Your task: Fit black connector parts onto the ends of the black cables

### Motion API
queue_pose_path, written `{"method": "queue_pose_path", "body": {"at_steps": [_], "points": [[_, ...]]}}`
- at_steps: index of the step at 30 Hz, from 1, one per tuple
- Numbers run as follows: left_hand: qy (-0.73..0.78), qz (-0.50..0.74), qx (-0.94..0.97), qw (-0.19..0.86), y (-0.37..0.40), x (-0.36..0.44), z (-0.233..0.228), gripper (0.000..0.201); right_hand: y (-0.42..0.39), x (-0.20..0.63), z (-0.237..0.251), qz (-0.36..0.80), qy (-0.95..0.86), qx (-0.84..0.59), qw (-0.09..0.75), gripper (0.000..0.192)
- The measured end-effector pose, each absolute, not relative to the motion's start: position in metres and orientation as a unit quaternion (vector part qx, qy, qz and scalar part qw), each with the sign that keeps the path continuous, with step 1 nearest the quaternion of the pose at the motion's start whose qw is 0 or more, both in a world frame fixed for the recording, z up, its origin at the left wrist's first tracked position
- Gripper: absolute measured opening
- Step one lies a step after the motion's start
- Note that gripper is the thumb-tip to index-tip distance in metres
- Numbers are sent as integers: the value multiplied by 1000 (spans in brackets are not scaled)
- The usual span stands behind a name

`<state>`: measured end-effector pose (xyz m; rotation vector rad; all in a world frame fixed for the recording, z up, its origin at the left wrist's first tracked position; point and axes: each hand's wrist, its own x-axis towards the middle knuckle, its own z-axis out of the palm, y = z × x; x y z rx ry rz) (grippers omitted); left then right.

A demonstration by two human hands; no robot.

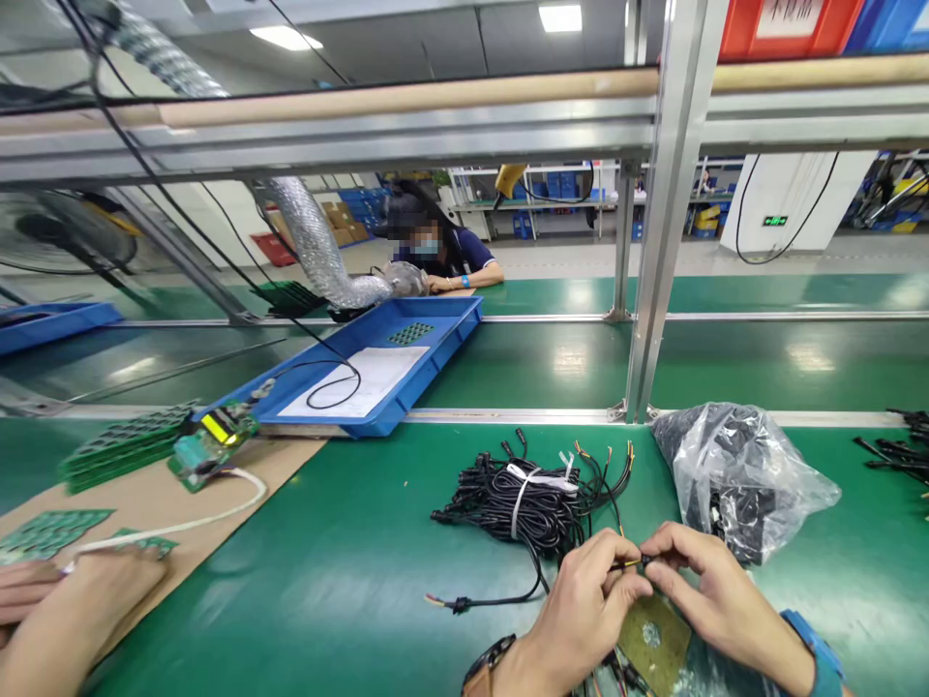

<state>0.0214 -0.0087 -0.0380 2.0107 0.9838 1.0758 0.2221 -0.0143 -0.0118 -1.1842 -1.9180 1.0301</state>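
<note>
While your left hand [581,600] and your right hand [704,590] meet low over the green bench top [348,561], both are pinched shut on the stripped end of one black lead [630,561], whose small yellow and orange tip shows between the fingertips. Under your hands lies a small circuit board [653,637], partly hidden by them, and I cannot tell whether the lead touches it yet. The black wire of another lead trails left across the bench to a loose end [450,605]. Just behind your hands sits the tied bundle of black leads [529,499], bound with a white strap, so most of the stock looks untouched. A clear plastic bag [740,474] with more dark parts rests to the right of it. By my judgement you are early in the batch: one lead in hand, the rest waiting. At the far left, another person's hand [79,600] rests on brown card [160,494] by green panels [44,530].
</note>
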Motion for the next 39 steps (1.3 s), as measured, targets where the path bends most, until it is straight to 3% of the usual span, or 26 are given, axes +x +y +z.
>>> {"method": "queue_pose_path", "body": {"at_steps": [5,10,16,22,25,34,39], "points": [[365,367,774,365,-3,17,-35,28,-13,223,-16,347,-750,-460,325,23],[385,392,774,315,4,15,-43,12,-10,225,-24,312,-764,-457,332,21],[384,418,788,240,7,15,-60,13,-7,222,-35,295,-780,-433,342,17],[382,414,799,211,10,14,-55,13,-2,219,-44,365,-726,-432,391,30],[377,400,811,201,11,15,-59,12,-1,216,-47,326,-751,-421,392,28],[397,370,772,330,15,13,-59,21,-1,217,-50,287,-776,-410,384,22],[428,349,779,299,15,12,-72,11,-2,217,-53,276,-789,-408,367,22]]}}
